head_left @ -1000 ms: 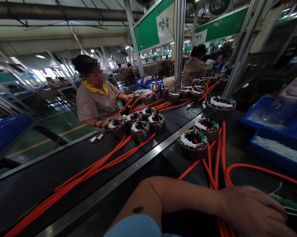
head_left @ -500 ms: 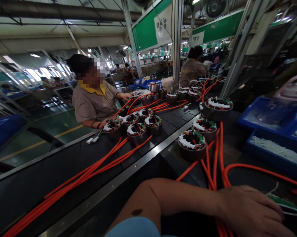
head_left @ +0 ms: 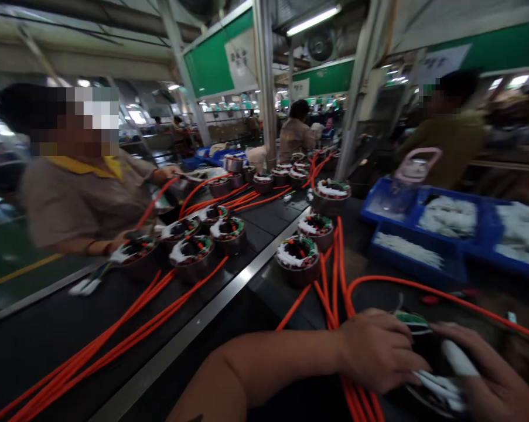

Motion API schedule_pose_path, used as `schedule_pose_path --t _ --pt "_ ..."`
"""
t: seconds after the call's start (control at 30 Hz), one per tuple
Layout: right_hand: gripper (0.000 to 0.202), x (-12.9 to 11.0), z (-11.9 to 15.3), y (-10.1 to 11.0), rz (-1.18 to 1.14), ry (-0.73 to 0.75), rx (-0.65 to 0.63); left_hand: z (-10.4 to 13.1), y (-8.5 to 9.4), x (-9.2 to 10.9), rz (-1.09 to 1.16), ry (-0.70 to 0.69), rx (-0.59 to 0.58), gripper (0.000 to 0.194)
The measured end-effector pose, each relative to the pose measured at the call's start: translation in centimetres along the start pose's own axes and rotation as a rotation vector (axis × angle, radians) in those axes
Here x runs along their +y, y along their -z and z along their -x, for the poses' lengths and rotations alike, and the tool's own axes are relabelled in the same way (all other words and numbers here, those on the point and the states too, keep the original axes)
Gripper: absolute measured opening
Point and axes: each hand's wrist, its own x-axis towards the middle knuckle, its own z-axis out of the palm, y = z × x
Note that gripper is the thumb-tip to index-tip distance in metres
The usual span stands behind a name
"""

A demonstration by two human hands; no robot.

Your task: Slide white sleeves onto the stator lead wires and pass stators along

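A motor stator (head_left: 442, 391) with white lead sleeves and a green piece on its rim sits low at the right, partly hidden by both hands. My left hand (head_left: 378, 350) curls its fingers over the near-left rim, at the white sleeves. Around the right side, my right hand (head_left: 495, 372) grips the stator. A white piece (head_left: 460, 357) lies along its thumb side; whether it is a finger cover or a sleeve is unclear. Orange cables (head_left: 356, 390) run beneath my left wrist. Beyond my left forearm stands another wound stator (head_left: 297, 261).
Blue bins (head_left: 417, 255) with white sleeves and parts stand at the right. Across the metal rail (head_left: 233, 287), several stators (head_left: 191, 258) with orange leads rest on a dark conveyor (head_left: 48, 328). A co-worker (head_left: 88, 199) at the left touches one. A red-handled tool (head_left: 431, 299) lies behind my hands.
The view has swung right, so the bins and my right hand now show. My left hand appears further left in the picture, still at the stator.
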Motion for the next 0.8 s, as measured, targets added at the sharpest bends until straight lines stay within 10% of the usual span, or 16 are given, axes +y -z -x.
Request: schedule_pose_path --t 0.8 --pt "0.026 -1.3 -0.5 -0.3 -0.104 0.049 0.008 0.4 0.2 -0.7 0.114 -0.037 -0.001 0.028"
